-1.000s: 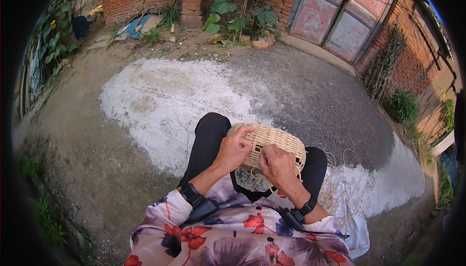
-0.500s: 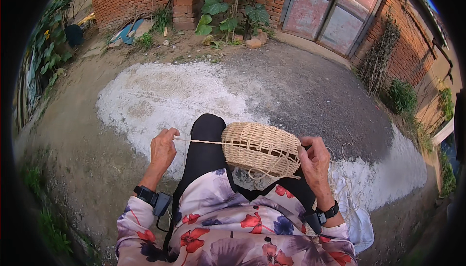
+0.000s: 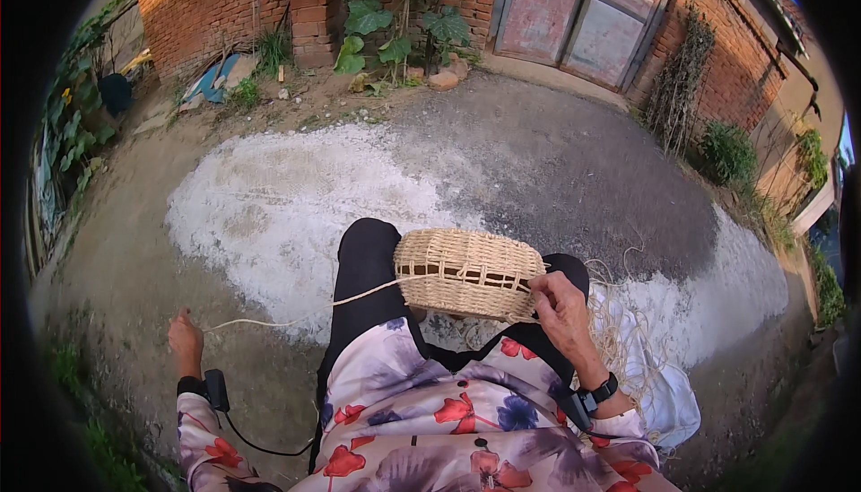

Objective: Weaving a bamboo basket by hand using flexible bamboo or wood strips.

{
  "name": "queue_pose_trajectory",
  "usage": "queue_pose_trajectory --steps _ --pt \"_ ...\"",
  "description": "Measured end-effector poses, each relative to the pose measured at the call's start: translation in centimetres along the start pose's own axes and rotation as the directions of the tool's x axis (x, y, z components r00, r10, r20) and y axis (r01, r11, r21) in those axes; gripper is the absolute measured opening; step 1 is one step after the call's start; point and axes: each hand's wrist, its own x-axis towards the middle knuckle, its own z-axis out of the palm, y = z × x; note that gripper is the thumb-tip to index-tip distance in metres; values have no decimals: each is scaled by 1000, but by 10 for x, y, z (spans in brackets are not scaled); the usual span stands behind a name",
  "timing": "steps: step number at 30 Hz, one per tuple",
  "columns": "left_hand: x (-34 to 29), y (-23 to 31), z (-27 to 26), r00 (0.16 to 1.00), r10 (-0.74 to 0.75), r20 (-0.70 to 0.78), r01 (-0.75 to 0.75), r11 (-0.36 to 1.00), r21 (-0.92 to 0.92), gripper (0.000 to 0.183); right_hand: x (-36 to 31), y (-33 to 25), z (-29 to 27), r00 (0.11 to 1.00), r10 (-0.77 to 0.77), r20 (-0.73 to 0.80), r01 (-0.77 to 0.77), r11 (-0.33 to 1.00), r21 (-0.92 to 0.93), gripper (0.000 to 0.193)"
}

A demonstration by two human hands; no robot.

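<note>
A pale woven basket (image 3: 466, 248) lies on its side across my thighs, with a row of open gaps along its wall. From those gaps a straw cord (image 3: 363, 294) runs out to the left, over my dark-trousered knee. My left hand (image 3: 186, 338) is far out to the left, closed in a pinch at the cord's end. At the basket's right end my right hand (image 3: 560, 308) grips the rim with thumb and fingers; part of the rim is hidden behind them.
Loose straw strands (image 3: 619, 317) and a white sack (image 3: 659, 393) lie on the ground beside my right leg. White powdery ground (image 3: 296, 187) and dark gravel (image 3: 574, 160) spread ahead. Farther off stand a brick wall (image 3: 215, 8), a metal double door (image 3: 583, 17) and a leafy plant (image 3: 395, 8).
My left hand has swung far out to the left and down, drawing a longer length of cord from the basket. My right hand stays at the basket's right end, slightly lower.
</note>
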Motion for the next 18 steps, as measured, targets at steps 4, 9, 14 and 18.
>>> queue_pose_trajectory --steps 4,9,14,18 --pt "-22 168 -56 929 357 -96 -350 765 -540 38 -1 -1 13 995 -99 4 99 988 -120 18" --pt "-106 317 -168 725 668 -166 -475 311 -823 25 6 -28 17 981 -195 -4 189 954 -232 23" --pt "-133 356 -178 620 769 -156 -493 227 -840 24 15 -37 31 937 -333 107 349 876 -334 24" --pt "-131 357 -163 606 787 -112 -478 248 -843 15 14 -44 36 955 -269 123 295 896 -332 22"
